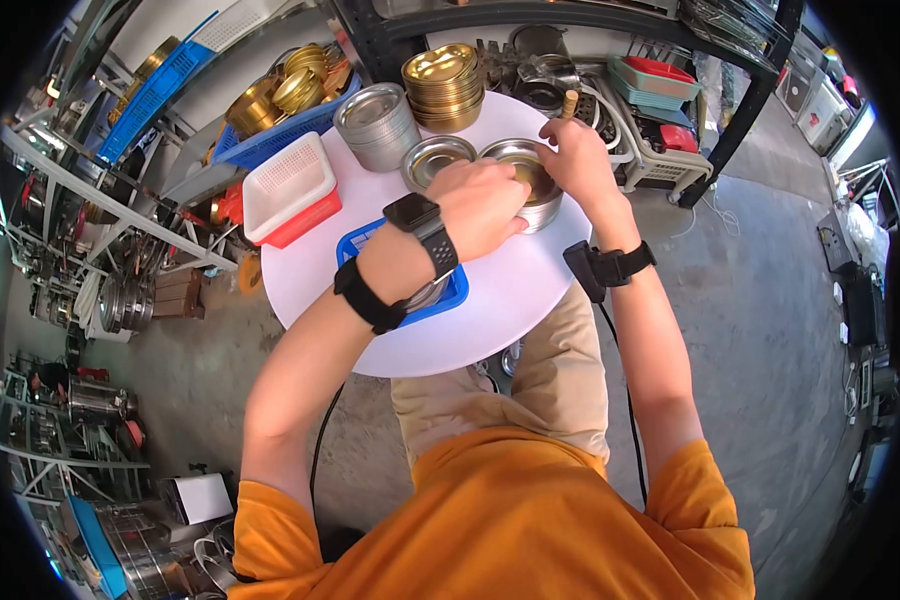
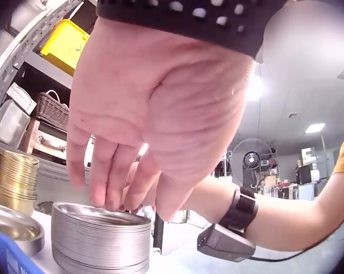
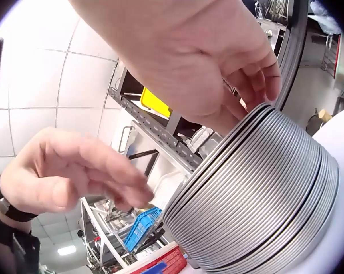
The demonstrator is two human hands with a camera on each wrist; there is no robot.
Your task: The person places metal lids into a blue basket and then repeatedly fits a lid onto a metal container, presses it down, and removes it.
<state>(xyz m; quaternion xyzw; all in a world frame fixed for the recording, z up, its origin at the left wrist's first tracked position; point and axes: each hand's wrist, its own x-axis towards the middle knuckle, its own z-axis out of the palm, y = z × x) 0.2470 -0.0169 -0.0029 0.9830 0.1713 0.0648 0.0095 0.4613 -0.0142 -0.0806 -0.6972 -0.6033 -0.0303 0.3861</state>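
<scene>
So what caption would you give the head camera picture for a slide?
Both hands, left hand and right hand, work at a stack of silver dishes on a round white table.

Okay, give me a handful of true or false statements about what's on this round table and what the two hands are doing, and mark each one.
1. Both hands are at the silver stack of lids. True: the left hand reaches over its top and the right hand touches its far rim.
2. The table is square and black. False: it is round and white.
3. A stack of gold lids stands at the far side of the table. True.
4. The white basket sits on the person's right. False: it sits on the left, at the table's edge.
5. The left hand grips a lid firmly. False: its fingers hang loosely over the stack.
</scene>
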